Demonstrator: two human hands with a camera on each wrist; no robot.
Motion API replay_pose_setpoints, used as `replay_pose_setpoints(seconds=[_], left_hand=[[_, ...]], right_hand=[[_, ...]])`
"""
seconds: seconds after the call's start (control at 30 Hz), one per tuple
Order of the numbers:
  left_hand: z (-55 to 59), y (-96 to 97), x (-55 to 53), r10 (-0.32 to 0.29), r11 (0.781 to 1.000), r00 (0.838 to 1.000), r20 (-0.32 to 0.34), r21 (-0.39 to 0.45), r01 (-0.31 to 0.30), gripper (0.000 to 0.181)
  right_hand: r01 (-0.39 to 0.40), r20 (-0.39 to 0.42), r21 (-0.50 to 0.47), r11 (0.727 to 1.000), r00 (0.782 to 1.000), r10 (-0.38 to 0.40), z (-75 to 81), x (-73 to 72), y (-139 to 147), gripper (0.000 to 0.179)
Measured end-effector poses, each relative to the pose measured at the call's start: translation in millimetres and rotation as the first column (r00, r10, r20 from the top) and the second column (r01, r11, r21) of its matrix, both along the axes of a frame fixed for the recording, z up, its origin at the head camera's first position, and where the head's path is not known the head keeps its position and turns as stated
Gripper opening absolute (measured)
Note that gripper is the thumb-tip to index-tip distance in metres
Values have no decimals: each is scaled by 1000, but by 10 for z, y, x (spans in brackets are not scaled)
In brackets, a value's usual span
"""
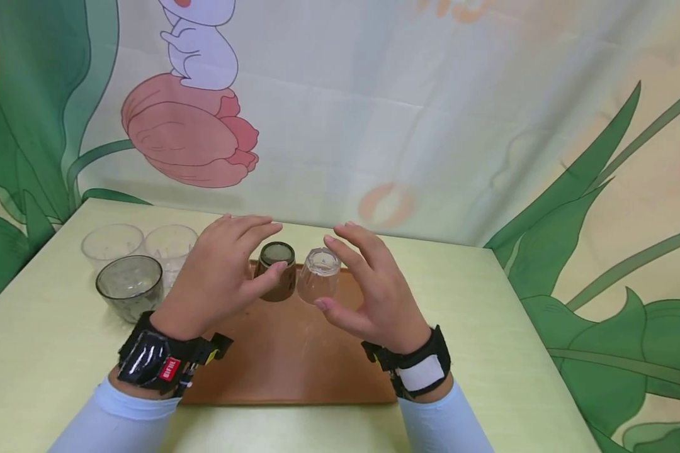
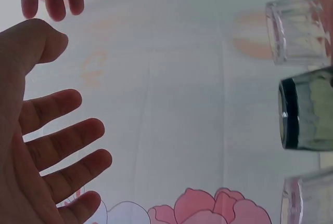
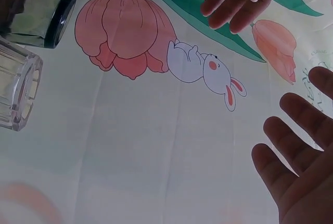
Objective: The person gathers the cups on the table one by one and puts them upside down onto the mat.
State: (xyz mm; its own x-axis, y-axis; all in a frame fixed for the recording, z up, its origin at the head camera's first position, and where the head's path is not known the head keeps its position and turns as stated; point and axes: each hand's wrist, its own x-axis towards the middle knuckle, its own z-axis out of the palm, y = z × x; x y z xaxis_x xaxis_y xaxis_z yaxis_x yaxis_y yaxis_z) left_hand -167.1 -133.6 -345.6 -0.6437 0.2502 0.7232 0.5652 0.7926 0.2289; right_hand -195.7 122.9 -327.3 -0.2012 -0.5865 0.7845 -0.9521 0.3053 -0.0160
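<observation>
My left grip (image 1: 209, 277) is positioned above the far left part of the tray (image 1: 272, 358). Its fingers are spread, its thumb stands away from them, and its palm holds nothing. My right grip (image 1: 374, 289) is positioned above the far right part of the tray, facing the left, likewise spread and holding nothing. Both wrist views show my fingers apart from the glasses.

The dark glass (image 1: 277, 283) stands inverted near the tray's far edge, base upward. The clear glass (image 1: 319, 286) stands inverted just to its right, also near that edge. A second clear glass (image 2: 312, 198), seen in part in both wrist views, is on the other side of the dark glass; in the head view my left grip hides it, so I cannot tell its exact footing.

Left of the tray, three cups stand mouth upward: a clear cup (image 1: 112, 245), another clear cup (image 1: 171, 242) beside it, and a dark cup (image 1: 129, 289) in front of them. The tray lies on a pale surface (image 1: 487, 340). Beyond the tray hangs a printed curtain (image 1: 328, 107).
</observation>
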Motion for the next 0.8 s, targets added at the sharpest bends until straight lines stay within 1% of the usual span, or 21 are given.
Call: replay_pose_setpoints(seconds=[0.2, 0.4, 0.47, 0.6, 0.7, 0.8], left_hand=[[-21, -160, -13, 76, 996, 996, 42, -48, -74, 51], [-38, -296, 39, 152, 988, 982, 115, -57, -146, 52], [-47, -327, 57, 171, 984, 977, 124, -70, -163, 52], [-79, -393, 82, 214, 974, 970, 115, -94, -204, 52], [-119, -453, 108, 263, 962, 956, 128, -107, -250, 54], [-166, -510, 128, 311, 948, 934, 175, -126, -292, 56]], right_hand=[[4, 3, 12, 1000, 1000, -4, -13, -11, 0, 66], [-4, 13, 12, 1000, 1000, 3, -13, -4, 3, 65], [-8, 17, 11, 1000, 1000, 8, -16, -5, -3, 65], [-16, 22, 14, 1000, 1000, 15, -21, -6, -18, 65], [-17, 23, 17, 1000, 1000, 16, -21, -3, -23, 65], [-16, 21, 22, 1000, 1000, 16, -24, -4, -23, 65]])
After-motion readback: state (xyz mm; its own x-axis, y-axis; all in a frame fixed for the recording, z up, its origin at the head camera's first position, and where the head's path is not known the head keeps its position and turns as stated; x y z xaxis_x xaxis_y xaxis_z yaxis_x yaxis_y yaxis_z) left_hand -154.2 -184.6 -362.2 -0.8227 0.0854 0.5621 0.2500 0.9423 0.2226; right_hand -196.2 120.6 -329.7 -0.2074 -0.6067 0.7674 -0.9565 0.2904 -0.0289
